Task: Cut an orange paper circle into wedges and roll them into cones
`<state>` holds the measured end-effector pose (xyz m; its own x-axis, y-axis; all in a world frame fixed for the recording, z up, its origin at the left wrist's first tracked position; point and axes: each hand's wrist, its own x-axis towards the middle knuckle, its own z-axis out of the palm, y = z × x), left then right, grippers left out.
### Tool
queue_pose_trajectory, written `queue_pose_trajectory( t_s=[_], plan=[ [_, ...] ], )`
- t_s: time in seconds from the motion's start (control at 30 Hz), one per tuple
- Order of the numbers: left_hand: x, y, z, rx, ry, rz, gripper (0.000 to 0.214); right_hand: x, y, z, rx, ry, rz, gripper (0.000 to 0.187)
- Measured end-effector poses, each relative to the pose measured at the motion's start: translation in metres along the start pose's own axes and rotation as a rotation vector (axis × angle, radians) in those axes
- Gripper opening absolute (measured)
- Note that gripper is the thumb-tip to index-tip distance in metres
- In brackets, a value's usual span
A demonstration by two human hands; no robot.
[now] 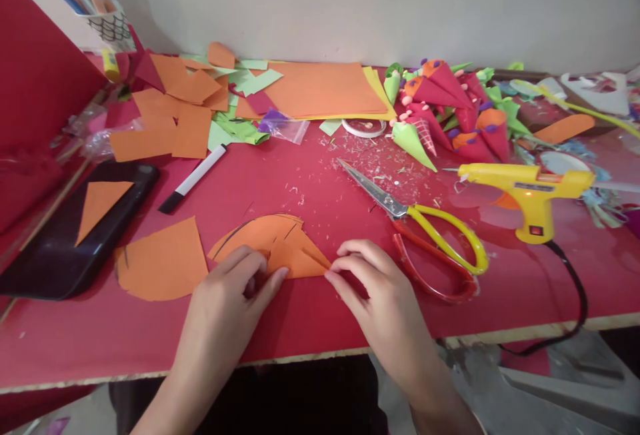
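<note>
Flat on the red table lies a folded piece of orange paper point(300, 258), its right end coming to a point. My left hand point(235, 295) presses and pinches its lower left part, fingers closed on it. At the pointed right tip, my right hand point(373, 282) pinches the same paper between thumb and fingers. Beneath and behind it is an orange paper piece point(260, 230) with a dark curved line. Left of my left hand rests another orange piece point(160, 258) with a rounded lower edge. Scissors point(405, 212) with yellow and red handles lie open beyond my right hand.
A yellow glue gun point(530, 185) stands at the right, its black cord over the table edge. Paper cones point(450, 102) are heaped behind. A phone point(100, 255) carrying an orange triangle point(100, 205) and a marker point(193, 178) lie left. Orange sheets point(320, 88) line the back.
</note>
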<state>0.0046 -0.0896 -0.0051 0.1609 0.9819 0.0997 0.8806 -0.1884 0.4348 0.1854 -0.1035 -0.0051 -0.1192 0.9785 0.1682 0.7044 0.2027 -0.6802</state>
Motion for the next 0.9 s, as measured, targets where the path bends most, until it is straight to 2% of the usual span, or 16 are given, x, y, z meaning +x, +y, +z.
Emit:
queue_pose_trajectory(
  t_s=[0.4, 0.9],
  plan=[
    [-0.0028, -0.0008, -0.0002, -0.105, 0.006, -0.059, 0.029, 0.001, -0.004, 0.002, -0.057, -0.017, 0.002, 0.01],
    [-0.004, 0.0006, 0.0019, -0.083, 0.03, -0.049, 0.028, 0.0038, -0.0075, 0.0005, -0.118, -0.063, 0.021, 0.012]
  ],
)
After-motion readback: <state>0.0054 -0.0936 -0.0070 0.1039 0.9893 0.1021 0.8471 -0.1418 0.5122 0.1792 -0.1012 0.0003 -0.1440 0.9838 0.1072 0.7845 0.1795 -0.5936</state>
